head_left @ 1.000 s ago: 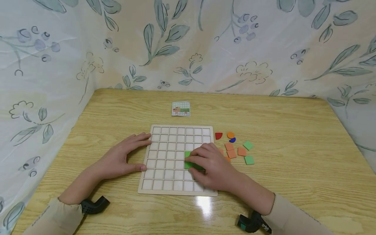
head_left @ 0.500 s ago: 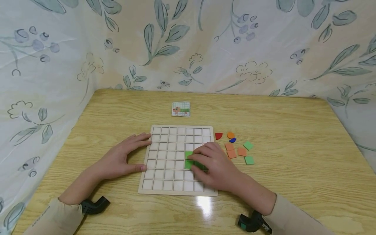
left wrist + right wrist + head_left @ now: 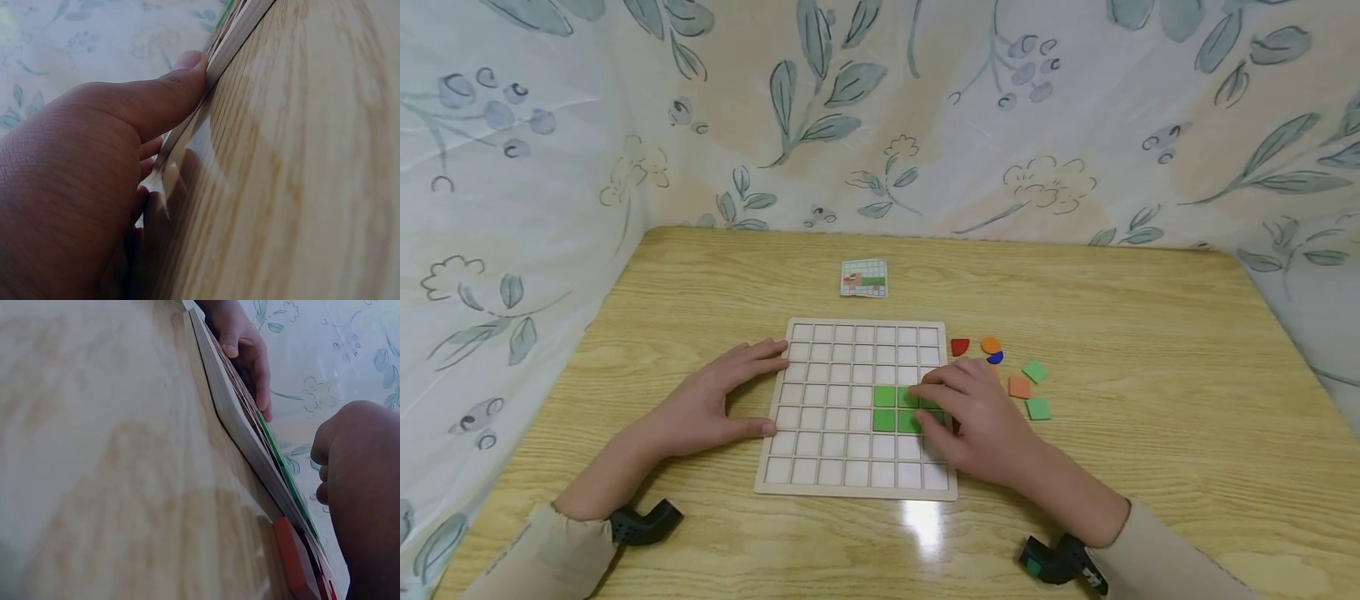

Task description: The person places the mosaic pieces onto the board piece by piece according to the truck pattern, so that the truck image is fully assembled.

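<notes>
A pale wooden grid board (image 3: 827,444) lies on the table. Several green square tiles (image 3: 884,397) fill cells of two middle rows at its right side. My left hand (image 3: 711,404) rests at the board's left edge, fingers and thumb spread; in the left wrist view the thumb (image 3: 165,97) touches the rim. Over the right edge of the board is my right hand (image 3: 977,421), its fingers loosely bent above the green tiles. I see nothing held in it. Part of the green block and some loose tiles are hidden beneath it.
Right of the board lie a red quarter-circle (image 3: 959,346), an orange disc (image 3: 991,344), a blue half-circle (image 3: 996,357), an orange square (image 3: 1019,387) and loose green squares (image 3: 1038,408). A small pattern card (image 3: 853,291) lies behind the board. Patterned cloth (image 3: 925,125) surrounds the table.
My right hand has drawn back to the right, uncovering more of the green tiles on the board and covering some loose orange ones. My left hand has stayed at the board's edge.
</notes>
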Motion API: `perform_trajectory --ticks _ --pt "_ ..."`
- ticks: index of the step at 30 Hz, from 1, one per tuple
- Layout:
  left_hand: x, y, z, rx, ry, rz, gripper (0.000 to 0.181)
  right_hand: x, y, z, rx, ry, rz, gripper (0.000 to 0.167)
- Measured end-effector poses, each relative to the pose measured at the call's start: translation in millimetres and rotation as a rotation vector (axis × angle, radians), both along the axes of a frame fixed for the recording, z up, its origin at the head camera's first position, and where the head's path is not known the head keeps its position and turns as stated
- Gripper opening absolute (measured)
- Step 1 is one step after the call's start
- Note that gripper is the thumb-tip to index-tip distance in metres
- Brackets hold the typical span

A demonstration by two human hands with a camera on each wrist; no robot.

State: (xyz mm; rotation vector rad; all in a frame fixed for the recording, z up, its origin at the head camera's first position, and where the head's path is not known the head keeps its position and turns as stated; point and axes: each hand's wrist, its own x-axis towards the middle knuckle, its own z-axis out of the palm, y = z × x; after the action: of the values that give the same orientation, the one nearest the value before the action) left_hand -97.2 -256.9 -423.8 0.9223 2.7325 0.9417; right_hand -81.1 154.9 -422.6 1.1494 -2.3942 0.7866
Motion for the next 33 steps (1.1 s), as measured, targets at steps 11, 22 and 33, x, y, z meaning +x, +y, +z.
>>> perform_trajectory --ticks 11,22,33 --pt "0.8 1.5 4.6 -0.010 -0.019 0.006 0.086 1.1 7 2.2 -0.012 -0.016 -0.027 0.025" --pt "0.4 -1.8 8.5 -0.038 -0.047 0.016 0.089 2.1 28 3.7 -0.025 -0.022 -0.073 0.026" --pt "-1.7 -1.6 6.9 -0.033 -0.032 0.003 0.088 4.6 59 -0.2 -0.051 -0.021 -0.145 0.027"
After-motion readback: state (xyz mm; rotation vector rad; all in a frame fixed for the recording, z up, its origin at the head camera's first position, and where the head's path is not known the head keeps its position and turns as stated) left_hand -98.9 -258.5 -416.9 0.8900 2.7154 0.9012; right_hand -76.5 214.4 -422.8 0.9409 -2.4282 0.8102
